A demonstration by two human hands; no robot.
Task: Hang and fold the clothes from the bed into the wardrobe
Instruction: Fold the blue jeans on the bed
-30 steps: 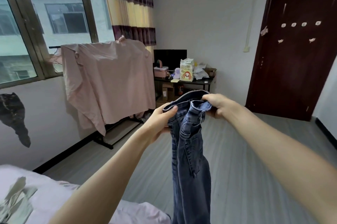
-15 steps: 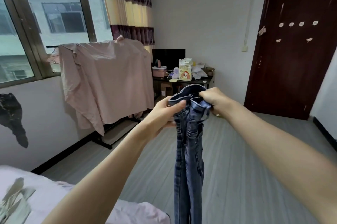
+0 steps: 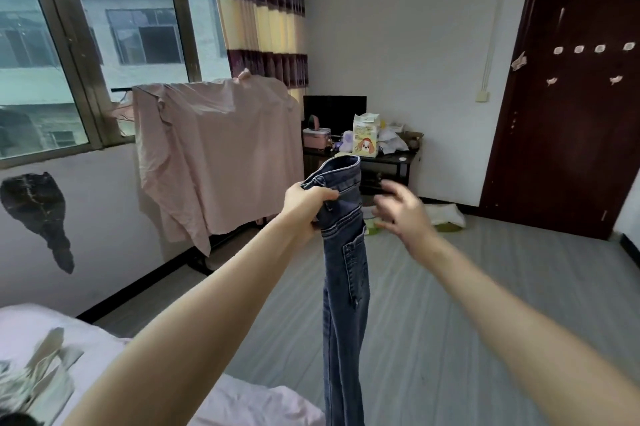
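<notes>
Step in hand: a pair of blue jeans (image 3: 343, 273) is held up in the air above the floor, beyond the foot edge of the bed (image 3: 249, 405); this looks like the shake-out or straightening before a fold.
Left hand: the left hand (image 3: 306, 205) grasps the jeans at the waistband, fingers curled tight round the bunched denim; the legs hang straight down from it.
Right hand: the right hand (image 3: 403, 214) is just beside the waistband but apart from it, fingers spread and loose, holding nothing; it is blurred, so the finer finger pose is unclear.
Done so far: judging from the scene, the jeans are off the bed and in hand; they are not folded and not put away.
Left on the bed: a pale grey-green garment (image 3: 41, 380) lies crumpled at the bed's left edge, untouched.
Wardrobe: not in view, so nothing shows what has been stored.
Other cloth: a pink sheet (image 3: 214, 155) hangs over a rack under the window; whether it belongs to the task cannot be told.
Progress judgement: early to middle; the fold, the carry to the wardrobe and at least one more garment remain.
</notes>
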